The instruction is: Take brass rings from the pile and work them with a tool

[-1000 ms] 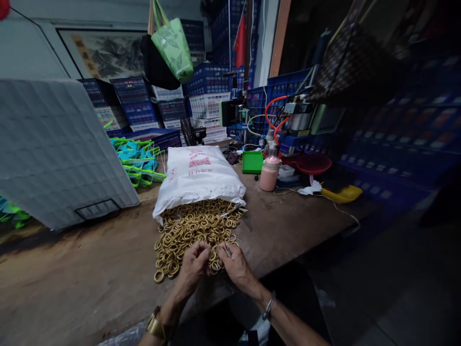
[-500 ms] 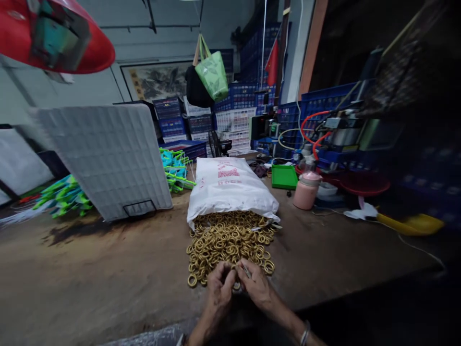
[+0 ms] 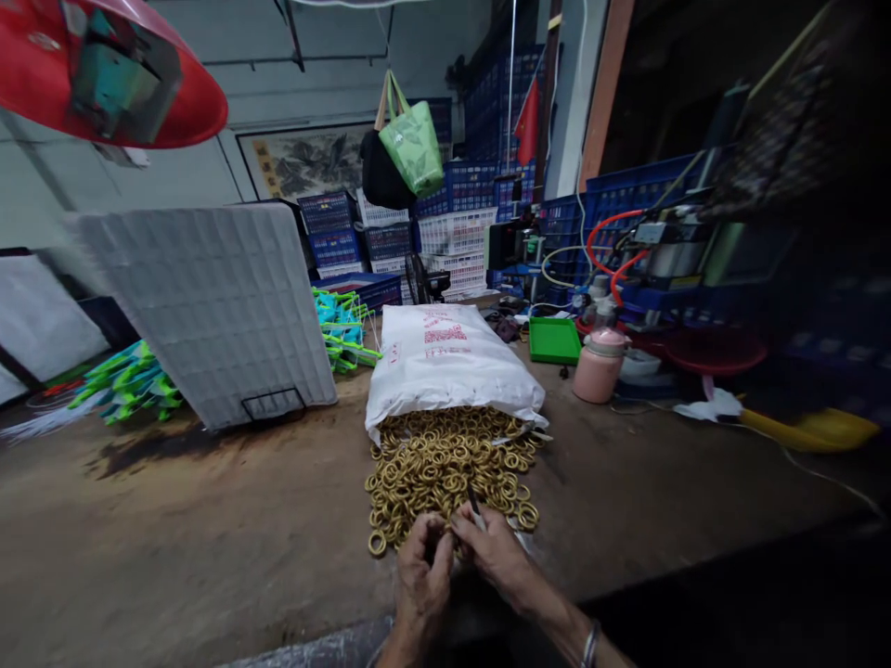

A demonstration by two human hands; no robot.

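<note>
A heap of gold-coloured rings [image 3: 445,468] spills from the mouth of a white sack [image 3: 452,371] with red print. At the heap's near edge, my left hand [image 3: 423,566] is closed, thumb and fingers pinching what looks like one of the rings, mostly hidden by the fingers. My right hand [image 3: 497,554] is beside it, fingertips almost touching the left ones. It is closed round a slim knife-like tool [image 3: 477,510] with a dark upper end, which points up and away. The tool's exact kind is hard to make out.
A grey ribbed panel [image 3: 215,315] stands at left, near green and blue plastic pieces [image 3: 341,329]. To the right are a green tray [image 3: 554,340], a pink jar [image 3: 599,366] and a yellow scoop [image 3: 814,430]. A red lamp shade [image 3: 187,102] hangs upper left.
Both hands have shifted slightly down relative to the heap. The tool in my right hand now stands more upright, with more of its dark end showing. The view has turned a little left.
</note>
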